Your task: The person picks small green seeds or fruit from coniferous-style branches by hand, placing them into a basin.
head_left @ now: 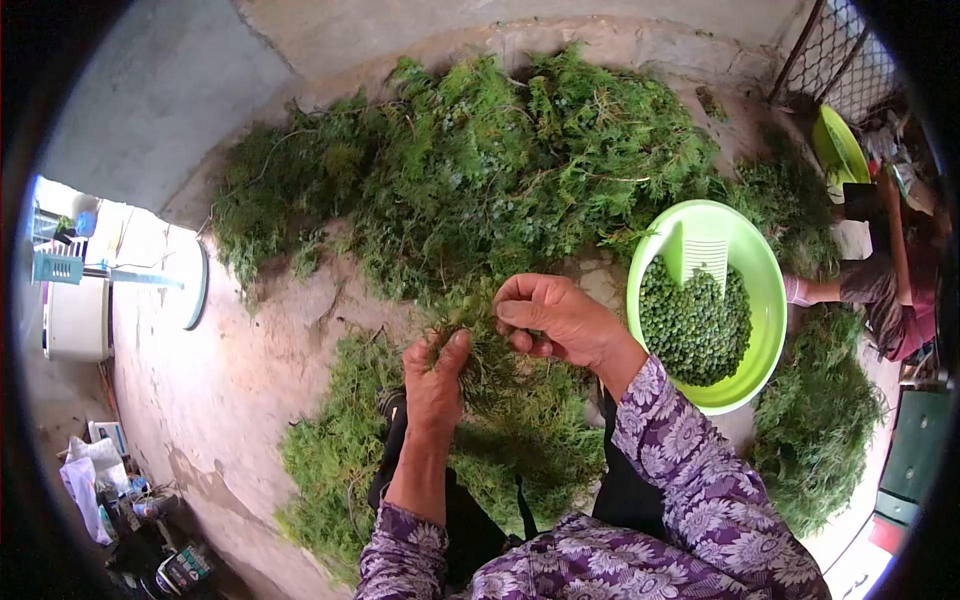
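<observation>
My left hand (434,385) is closed around a leafy evergreen sprig (485,375), which fans out to the right of the fingers. Close beside it, my right hand (565,322) has its thumb and fingers curled together at the sprig's upper edge; whatever lies between those fingertips is too small to make out. To the right stands a lime-green basin (772,300) with a built-in ribbed washboard. Many small round green berries (695,325) fill its lower part.
A large heap of cut evergreen branches (480,170) lies along the wall. More branches (335,440) cover the floor around my legs, and another pile (815,430) lies right of the basin. Another person (900,280) sits at far right near a second green basin (840,148).
</observation>
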The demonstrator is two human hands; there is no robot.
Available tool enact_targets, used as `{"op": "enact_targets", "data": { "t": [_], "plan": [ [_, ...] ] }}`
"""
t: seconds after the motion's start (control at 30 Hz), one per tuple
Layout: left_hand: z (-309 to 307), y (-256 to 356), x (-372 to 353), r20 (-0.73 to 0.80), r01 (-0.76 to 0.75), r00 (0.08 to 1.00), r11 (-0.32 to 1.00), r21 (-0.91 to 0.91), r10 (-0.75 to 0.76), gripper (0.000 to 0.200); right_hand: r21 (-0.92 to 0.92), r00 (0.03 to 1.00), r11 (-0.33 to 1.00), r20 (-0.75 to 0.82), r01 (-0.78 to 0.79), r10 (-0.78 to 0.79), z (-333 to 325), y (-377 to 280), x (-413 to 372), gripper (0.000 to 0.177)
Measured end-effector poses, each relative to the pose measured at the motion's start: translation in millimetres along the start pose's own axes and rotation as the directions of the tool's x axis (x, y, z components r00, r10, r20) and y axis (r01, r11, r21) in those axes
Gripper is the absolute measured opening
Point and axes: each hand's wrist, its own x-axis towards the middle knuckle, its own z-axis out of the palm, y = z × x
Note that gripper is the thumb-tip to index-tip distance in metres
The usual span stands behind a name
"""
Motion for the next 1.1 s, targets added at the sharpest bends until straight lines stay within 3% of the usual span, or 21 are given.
{"op": "enact_targets", "data": {
  "t": [0.17,0.23,0.33,0.47,0.53,0.57,0.63,0.67,0.7,0.73,0.83,0.9,1.03,1.1],
  "plan": [
    [-6.2,-6.0,3.1,0.036,0.041,0.999,0.999,-0.026,-0.04,0.017,-0.202,1.0,0.979,-0.024,-0.015,0.01,4.9,-0.1,-1.9,0.017],
    [-5.0,-3.4,2.8,0.077,0.073,0.994,0.997,-0.016,-0.071,0.016,-0.487,0.992,0.866,0.009,0.114,-0.126,8.8,3.2,-1.5,0.019],
    [-4.4,-1.3,4.5,0.192,-0.017,0.981,0.997,0.077,0.002,0.015,-0.585,0.983,0.79,0.084,0.183,-0.165,5.6,4.9,0.0,0.019],
    [1.4,1.0,3.3,0.195,-0.056,0.981,0.986,0.16,0.024,0.013,-0.571,0.961,0.785,0.028,0.241,-0.274,2.7,9.3,2.1,0.019],
    [1.0,0.3,3.6,0.175,-0.084,0.983,0.981,0.175,0.053,0.011,-0.385,0.994,0.921,-0.061,0.058,-0.088,9.8,-1.6,-4.9,0.016],
    [-2.7,-1.2,5.8,0.146,-0.011,0.989,0.996,0.088,-0.002,0.011,-0.385,0.994,0.921,-0.061,0.058,-0.088,5.5,-2.4,-4.2,0.016],
    [-2.3,1.4,4.6,0.122,0.059,0.991,0.998,-0.001,-0.058,0.011,-0.079,0.992,0.994,-0.092,0.077,-0.085,-5.4,-6.6,-1.8,0.013],
    [-0.2,4.3,1.5,0.023,0.101,0.995,0.995,-0.013,-0.1,0.014,0.009,0.984,0.993,-0.135,0.115,-0.113,-9.0,-7.9,-1.2,0.01],
    [1.6,6.4,-0.4,-0.074,0.141,0.987,0.99,-0.029,-0.143,0.018,0.009,0.984,0.993,-0.135,0.114,-0.112,-11.3,-9.6,-1.7,0.01],
    [0.3,5.5,-0.7,-0.074,0.142,0.987,0.989,-0.031,-0.144,0.018,0.035,0.974,0.987,-0.174,0.156,-0.147,-12.0,-11.8,-2.9,0.012],
    [-7.1,2.0,0.4,-0.055,0.219,0.974,0.975,-0.044,-0.221,0.016,0.07,0.965,0.977,-0.189,0.2,-0.184,-12.9,-13.0,-4.2,0.014],
    [-7.7,4.6,0.2,0.034,0.25,0.968,0.968,-0.027,-0.25,0.021,0.099,0.976,0.978,-0.132,0.185,-0.171,-10.6,-12.5,-4.7,0.016],
    [7.3,23.6,-12.0,0.048,0.237,0.968,0.962,0.137,-0.245,0.015,0.137,0.962,0.962,-0.172,0.238,-0.213,-11.2,-13.1,-4.6,0.017],
    [8.6,24.6,-13.0,0.153,0.138,0.973,0.966,0.219,-0.174,0.015,-0.017,0.974,0.987,-0.159,0.159,-0.16,-11.8,-13.6,-4.7,0.019]
  ]
}}
